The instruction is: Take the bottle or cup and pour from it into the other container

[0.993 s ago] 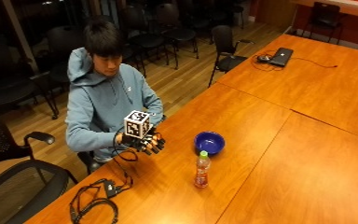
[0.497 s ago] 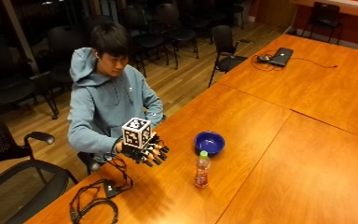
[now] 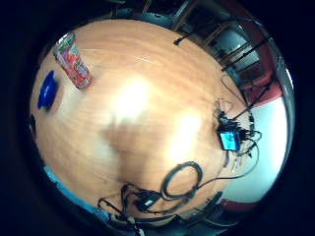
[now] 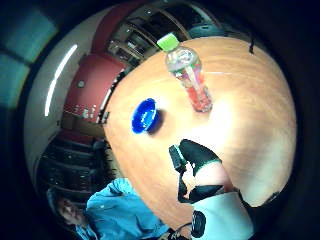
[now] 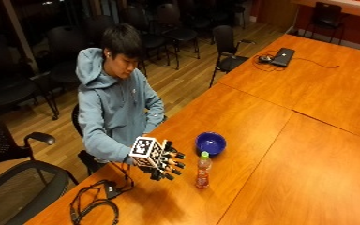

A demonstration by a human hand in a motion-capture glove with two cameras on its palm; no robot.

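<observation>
So far nothing has been picked up. From the outside view, the gloved right hand point(image 5: 166, 165) hovers above the table point(image 5: 280, 140) just beside the bottle point(image 5: 202, 170), fingers spread and holding nothing. The bottle stands upright, green cap on, near the blue bowl point(image 5: 210, 142). The grasp, lift and pour all remain, as I judge it. From the thumb-side palm view, a gloved fingertip point(image 4: 197, 152) points toward the bottle, not touching it. Its label shows red patterning, but no writing is readable. The little-finger-side view shows bottle and bowl well apart from a coiled cable point(image 3: 181, 180).
</observation>
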